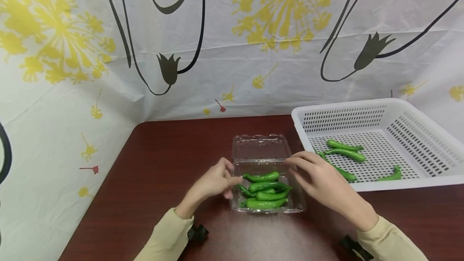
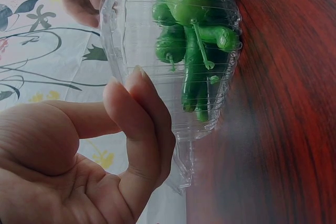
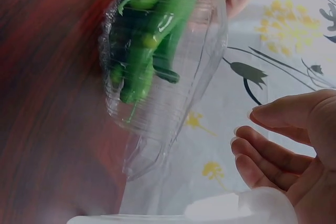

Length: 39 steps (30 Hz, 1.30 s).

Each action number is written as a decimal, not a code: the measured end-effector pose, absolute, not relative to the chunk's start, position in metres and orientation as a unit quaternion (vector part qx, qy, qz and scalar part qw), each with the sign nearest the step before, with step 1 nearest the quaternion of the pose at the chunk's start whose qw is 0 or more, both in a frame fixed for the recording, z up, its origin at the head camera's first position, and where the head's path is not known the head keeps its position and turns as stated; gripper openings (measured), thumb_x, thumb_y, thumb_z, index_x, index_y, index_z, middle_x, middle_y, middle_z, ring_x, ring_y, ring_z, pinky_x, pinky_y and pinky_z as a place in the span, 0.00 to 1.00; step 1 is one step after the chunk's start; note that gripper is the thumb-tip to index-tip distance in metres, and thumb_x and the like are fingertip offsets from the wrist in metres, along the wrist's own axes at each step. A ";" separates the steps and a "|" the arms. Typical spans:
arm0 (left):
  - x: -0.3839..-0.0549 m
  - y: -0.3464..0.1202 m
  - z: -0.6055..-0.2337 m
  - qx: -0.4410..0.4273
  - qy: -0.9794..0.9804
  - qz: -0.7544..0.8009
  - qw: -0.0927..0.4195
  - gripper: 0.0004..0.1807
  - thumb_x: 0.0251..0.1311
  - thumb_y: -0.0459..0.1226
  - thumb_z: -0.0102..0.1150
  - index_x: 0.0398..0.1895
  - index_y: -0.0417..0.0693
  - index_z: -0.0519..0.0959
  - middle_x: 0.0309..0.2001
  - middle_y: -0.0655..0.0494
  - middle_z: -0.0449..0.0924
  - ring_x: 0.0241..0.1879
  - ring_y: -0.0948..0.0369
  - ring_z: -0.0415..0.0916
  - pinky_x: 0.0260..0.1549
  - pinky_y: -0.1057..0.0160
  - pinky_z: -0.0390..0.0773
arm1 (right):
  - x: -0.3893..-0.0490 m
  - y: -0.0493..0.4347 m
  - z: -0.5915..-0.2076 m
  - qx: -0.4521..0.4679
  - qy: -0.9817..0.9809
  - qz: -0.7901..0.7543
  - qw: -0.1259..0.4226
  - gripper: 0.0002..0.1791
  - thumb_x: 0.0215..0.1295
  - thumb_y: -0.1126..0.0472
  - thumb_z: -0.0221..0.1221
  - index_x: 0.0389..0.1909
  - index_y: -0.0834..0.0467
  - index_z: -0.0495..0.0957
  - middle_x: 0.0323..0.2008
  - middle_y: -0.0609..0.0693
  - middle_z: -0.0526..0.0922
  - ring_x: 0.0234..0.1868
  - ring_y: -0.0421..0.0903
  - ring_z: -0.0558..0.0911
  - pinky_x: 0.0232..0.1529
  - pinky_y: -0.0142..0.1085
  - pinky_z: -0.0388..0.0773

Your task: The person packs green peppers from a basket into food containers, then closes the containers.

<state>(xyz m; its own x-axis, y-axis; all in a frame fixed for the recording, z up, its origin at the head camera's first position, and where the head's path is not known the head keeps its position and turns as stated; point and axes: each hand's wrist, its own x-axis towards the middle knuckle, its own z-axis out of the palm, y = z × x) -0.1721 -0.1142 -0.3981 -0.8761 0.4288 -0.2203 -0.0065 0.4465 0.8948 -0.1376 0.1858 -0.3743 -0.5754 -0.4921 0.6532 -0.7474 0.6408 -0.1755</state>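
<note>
A clear plastic clamshell box (image 1: pixel 298 204) stands on the table with its lid (image 1: pixel 261 148) folded back at the far side. Several green chili peppers (image 1: pixel 268 204) lie crosswise inside it. At the box's left side is my left hand (image 1: pixel 216 180), its fingers bent close against the clear wall in the left wrist view; whether they touch it is hard to tell. My right hand (image 1: pixel 320 182) hovers by the box's right side, near the basket. In the right wrist view its fingers (image 3: pixel 273 153) are loosely bent, apart from the box, holding nothing.
A white perforated basket (image 1: pixel 417 182) sits at the right, close to the box, with several green peppers (image 1: pixel 346 154) on its bottom. The dark red wooden table (image 1: pixel 174 148) meets a patterned white cloth (image 1: pixel 217 71) at the back and left.
</note>
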 end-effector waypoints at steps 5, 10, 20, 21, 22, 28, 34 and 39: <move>-0.172 -0.114 -0.398 0.126 0.824 0.511 0.212 0.22 0.68 0.36 0.64 0.54 0.34 0.65 0.28 0.45 0.79 0.15 0.61 0.77 0.25 0.61 0.81 | -0.138 0.189 -0.372 0.353 -0.863 0.221 0.287 0.17 0.54 0.71 0.67 0.46 0.59 0.84 0.44 0.47 0.82 0.45 0.45 0.83 0.49 0.37 0.78; -0.171 -0.114 -0.397 0.126 0.824 0.512 0.208 0.22 0.67 0.36 0.65 0.54 0.34 0.65 0.27 0.45 0.79 0.14 0.61 0.76 0.24 0.60 0.81 | -0.139 0.192 -0.371 0.345 -0.866 0.225 0.284 0.19 0.52 0.74 0.68 0.46 0.59 0.84 0.44 0.48 0.83 0.46 0.46 0.82 0.50 0.36 0.77; -0.171 -0.115 -0.398 0.128 0.827 0.505 0.211 0.22 0.68 0.36 0.64 0.54 0.34 0.65 0.26 0.46 0.79 0.14 0.62 0.77 0.26 0.61 0.82 | -0.143 0.201 -0.368 0.327 -0.867 0.226 0.299 0.16 0.53 0.71 0.68 0.44 0.59 0.85 0.43 0.49 0.83 0.42 0.44 0.81 0.44 0.34 0.76; -0.171 -0.115 -0.398 0.128 0.827 0.505 0.211 0.22 0.68 0.36 0.64 0.54 0.33 0.65 0.26 0.46 0.79 0.14 0.62 0.77 0.26 0.61 0.82 | -0.144 0.202 -0.368 0.325 -0.868 0.224 0.300 0.16 0.53 0.71 0.68 0.45 0.58 0.85 0.43 0.49 0.83 0.41 0.43 0.81 0.43 0.34 0.76; -0.171 -0.115 -0.398 0.127 0.827 0.505 0.211 0.22 0.68 0.36 0.64 0.54 0.33 0.65 0.26 0.46 0.79 0.14 0.62 0.77 0.26 0.61 0.82 | -0.144 0.203 -0.368 0.322 -0.869 0.222 0.303 0.17 0.53 0.71 0.68 0.45 0.58 0.85 0.43 0.49 0.83 0.41 0.43 0.81 0.43 0.34 0.76; -0.172 -0.115 -0.399 0.125 0.826 0.505 0.214 0.22 0.68 0.36 0.64 0.55 0.34 0.65 0.27 0.46 0.79 0.14 0.62 0.77 0.26 0.61 0.82 | -0.145 0.208 -0.365 0.313 -0.872 0.223 0.303 0.19 0.51 0.73 0.70 0.45 0.56 0.85 0.43 0.48 0.83 0.41 0.45 0.81 0.42 0.35 0.75; -0.172 -0.116 -0.399 0.129 0.827 0.505 0.212 0.23 0.68 0.37 0.64 0.54 0.34 0.65 0.26 0.46 0.79 0.14 0.61 0.76 0.26 0.61 0.82 | -0.148 0.212 -0.363 0.316 -0.869 0.226 0.305 0.20 0.49 0.74 0.71 0.44 0.57 0.85 0.42 0.49 0.84 0.43 0.47 0.82 0.43 0.37 0.75; -0.172 -0.115 -0.399 0.128 0.827 0.505 0.212 0.23 0.67 0.37 0.65 0.54 0.34 0.65 0.26 0.46 0.79 0.14 0.61 0.77 0.27 0.61 0.82 | -0.149 0.216 -0.363 0.309 -0.871 0.224 0.308 0.20 0.49 0.75 0.72 0.44 0.58 0.86 0.42 0.50 0.84 0.43 0.48 0.83 0.42 0.36 0.75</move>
<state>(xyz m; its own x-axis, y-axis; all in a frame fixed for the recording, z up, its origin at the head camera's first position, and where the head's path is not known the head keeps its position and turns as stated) -0.1725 -0.1154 -0.3993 -0.8773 0.4258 -0.2213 -0.0023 0.4575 0.8892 -0.1494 0.2157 -0.3634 -0.6188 -0.4005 0.6758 -0.6770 0.7082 -0.2003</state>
